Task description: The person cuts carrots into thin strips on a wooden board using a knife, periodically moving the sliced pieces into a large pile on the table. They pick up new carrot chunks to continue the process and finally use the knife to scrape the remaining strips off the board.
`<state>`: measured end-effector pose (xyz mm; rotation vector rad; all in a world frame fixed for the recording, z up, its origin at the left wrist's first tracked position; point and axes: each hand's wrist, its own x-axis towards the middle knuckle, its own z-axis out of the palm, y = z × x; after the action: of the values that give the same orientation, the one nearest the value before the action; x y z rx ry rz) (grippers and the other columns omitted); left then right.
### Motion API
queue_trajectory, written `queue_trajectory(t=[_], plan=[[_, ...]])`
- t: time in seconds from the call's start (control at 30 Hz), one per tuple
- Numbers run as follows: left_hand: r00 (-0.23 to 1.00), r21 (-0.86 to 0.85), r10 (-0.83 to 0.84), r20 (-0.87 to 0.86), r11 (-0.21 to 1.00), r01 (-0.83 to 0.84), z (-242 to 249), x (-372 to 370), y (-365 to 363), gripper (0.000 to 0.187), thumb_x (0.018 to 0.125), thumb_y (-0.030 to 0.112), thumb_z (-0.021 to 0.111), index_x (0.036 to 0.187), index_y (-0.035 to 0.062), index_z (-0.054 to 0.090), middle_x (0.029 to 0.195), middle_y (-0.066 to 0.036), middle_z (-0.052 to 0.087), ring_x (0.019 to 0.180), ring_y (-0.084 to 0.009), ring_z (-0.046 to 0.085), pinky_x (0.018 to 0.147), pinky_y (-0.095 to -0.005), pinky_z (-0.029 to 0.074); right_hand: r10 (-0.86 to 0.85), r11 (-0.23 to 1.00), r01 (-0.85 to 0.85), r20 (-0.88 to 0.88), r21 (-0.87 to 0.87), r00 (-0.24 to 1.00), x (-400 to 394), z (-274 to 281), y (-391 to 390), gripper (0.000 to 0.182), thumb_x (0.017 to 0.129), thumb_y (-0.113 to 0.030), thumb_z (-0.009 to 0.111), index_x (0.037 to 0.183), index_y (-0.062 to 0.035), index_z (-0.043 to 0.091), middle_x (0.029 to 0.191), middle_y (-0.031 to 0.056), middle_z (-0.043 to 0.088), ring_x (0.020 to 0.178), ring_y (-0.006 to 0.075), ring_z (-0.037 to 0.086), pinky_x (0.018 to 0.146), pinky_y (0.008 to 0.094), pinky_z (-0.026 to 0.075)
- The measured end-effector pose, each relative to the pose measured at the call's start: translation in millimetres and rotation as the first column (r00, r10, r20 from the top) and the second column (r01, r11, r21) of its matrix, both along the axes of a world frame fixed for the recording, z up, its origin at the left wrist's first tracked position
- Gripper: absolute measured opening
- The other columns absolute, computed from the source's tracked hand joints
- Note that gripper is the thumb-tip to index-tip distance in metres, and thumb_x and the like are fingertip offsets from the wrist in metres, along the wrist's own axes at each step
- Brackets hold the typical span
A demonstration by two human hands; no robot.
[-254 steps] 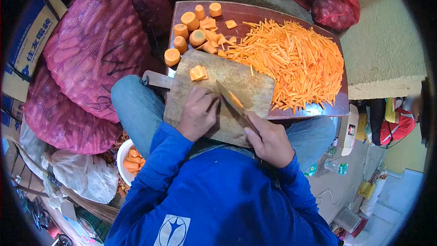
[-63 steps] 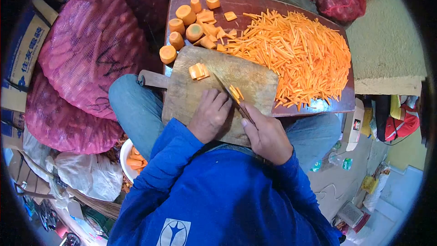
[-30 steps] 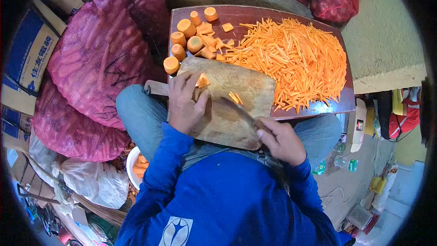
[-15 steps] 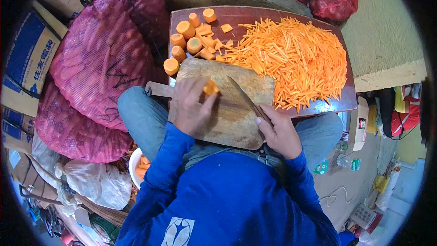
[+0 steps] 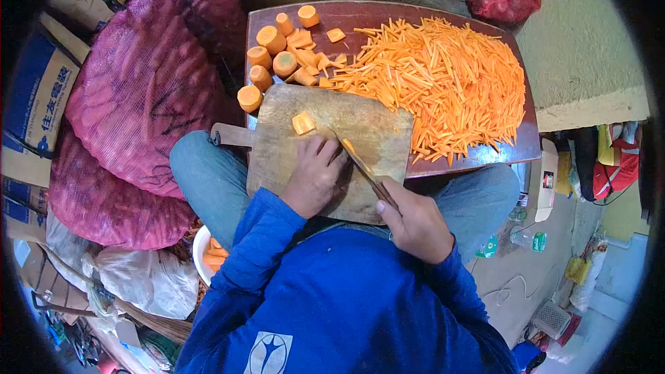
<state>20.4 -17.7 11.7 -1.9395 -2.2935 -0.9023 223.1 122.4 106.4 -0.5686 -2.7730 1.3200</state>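
Observation:
A worn wooden cutting board (image 5: 277,159) lies in front of me, its handle to the left. My right hand (image 5: 415,221) is wrapped round the handle of a knife (image 5: 357,157), whose blade slants up-left over the board. Close beside the blade is my left hand (image 5: 318,174), palm down on the board with its fingers curled together; anything under them is hidden. A small orange carrot piece (image 5: 348,145) shows at the blade's right side. Just above my left hand sits a squared carrot chunk (image 5: 303,123).
Behind the board, a dark red table (image 5: 346,10) bears a large heap of carrot sticks (image 5: 450,83) and several carrot chunks (image 5: 271,39). Full mesh sacks (image 5: 145,97) stand at the left. A white bowl (image 5: 201,253) with carrots is at lower left.
My left hand has let go of the carrot chunk and moved down-right to the blade. My right hand and the knife have shifted slightly down and left. The whole view has shifted a little.

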Motion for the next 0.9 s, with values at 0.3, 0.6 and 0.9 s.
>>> queue_trajectory(t=[0.3,0.6,0.9], plan=[[0.999,-0.017,-0.018,0.030,1.000,0.019,-5.0,-1.5,-1.6,0.051,0.077,0.009,0.075,0.127,-0.0029,0.071,0.126,-0.017,0.062,0.118,-0.0369,0.055,0.099,-0.0490,0.045,0.041,0.991,-0.045,0.032,0.123,0.999,-24.2,-15.0,0.6,0.041,0.107,-0.021,0.060,0.144,-0.0046,0.052,0.094,0.0274,0.074,0.083,0.0480,0.073,0.068,0.0585,0.055],[0.995,0.005,0.000,0.104,1.000,-0.001,-1.1,0.2,-3.8,0.052,0.075,0.004,0.078,0.127,-0.0015,0.071,0.121,-0.016,0.062,0.114,-0.0377,0.057,0.099,-0.0497,0.047,0.039,0.992,-0.048,0.081,0.114,0.996,-22.3,-12.7,-8.4,0.038,0.108,-0.023,0.059,0.139,-0.0031,0.050,0.094,0.0290,0.073,0.084,0.0497,0.072,0.068,0.0603,0.055],[0.987,0.034,0.003,0.159,0.999,-0.009,-4.9,-1.8,-7.3,0.051,0.072,0.002,0.077,0.122,-0.0023,0.073,0.116,-0.016,0.064,0.111,-0.0375,0.058,0.098,-0.0484,0.046,0.053,0.997,-0.060,0.110,0.057,0.992,-24.4,-13.9,-8.1,0.040,0.108,-0.023,0.059,0.141,-0.0026,0.049,0.100,0.0296,0.074,0.088,0.0523,0.072,0.072,0.0612,0.055]])
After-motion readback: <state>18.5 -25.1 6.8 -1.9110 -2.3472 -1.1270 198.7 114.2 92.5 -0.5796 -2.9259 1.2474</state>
